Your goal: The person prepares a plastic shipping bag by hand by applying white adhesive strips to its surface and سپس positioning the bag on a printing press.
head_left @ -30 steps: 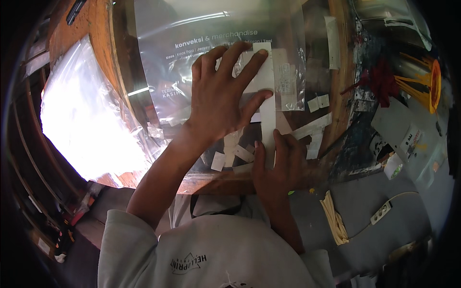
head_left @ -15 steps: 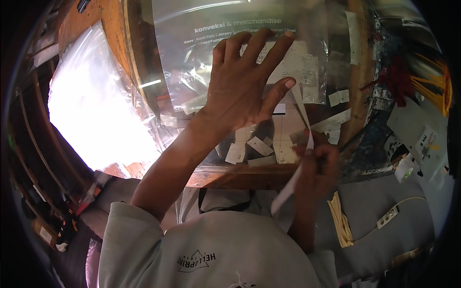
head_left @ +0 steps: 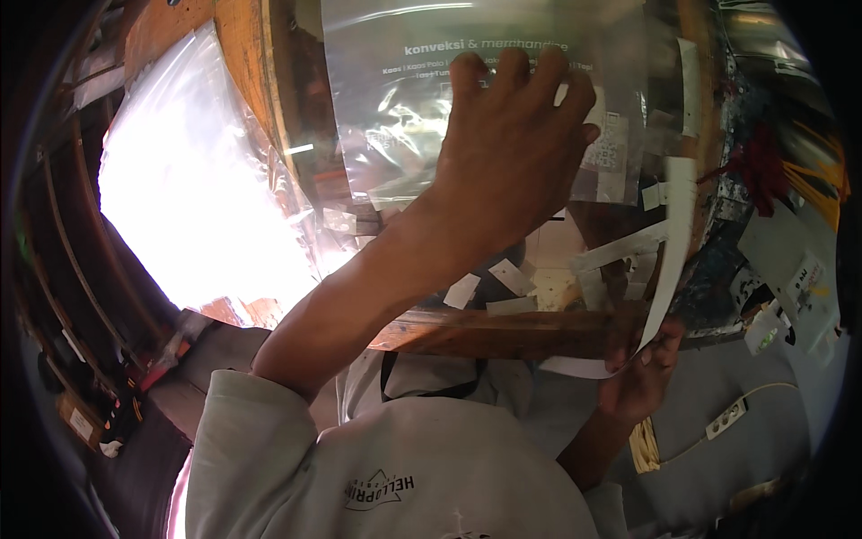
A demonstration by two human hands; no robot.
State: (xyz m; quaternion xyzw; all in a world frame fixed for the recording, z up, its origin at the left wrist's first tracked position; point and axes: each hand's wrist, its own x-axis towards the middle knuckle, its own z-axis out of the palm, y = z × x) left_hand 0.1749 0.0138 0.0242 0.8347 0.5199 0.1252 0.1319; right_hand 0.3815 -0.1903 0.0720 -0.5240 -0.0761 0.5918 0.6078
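A clear plastic bag (head_left: 395,171) with white print lies flat on the glass-topped table (head_left: 548,247). Across it reaches my left hand (head_left: 516,144), its fingers bent and set apart over the bag, the thumb partly hidden behind them. I see nothing held in that hand. Down by the front edge of the table, my right hand (head_left: 639,377) pinches a long, narrow white strip (head_left: 672,242). One end of the strip stands up past the right part of the table; the other bends away to the left below the wooden edge.
Several small white paper pieces (head_left: 510,277) are scattered on the glass. Left of the bag is a brightly lit plastic stack (head_left: 193,180). At the right are dark red threads (head_left: 759,171), yellow cords (head_left: 813,184) and a white power strip (head_left: 725,420) with a cable on the grey surface below.
My right hand has moved right and downward with the white strip, whose upper end has left the area beside my left thumb. My left hand has shifted right, its fingers more bent.
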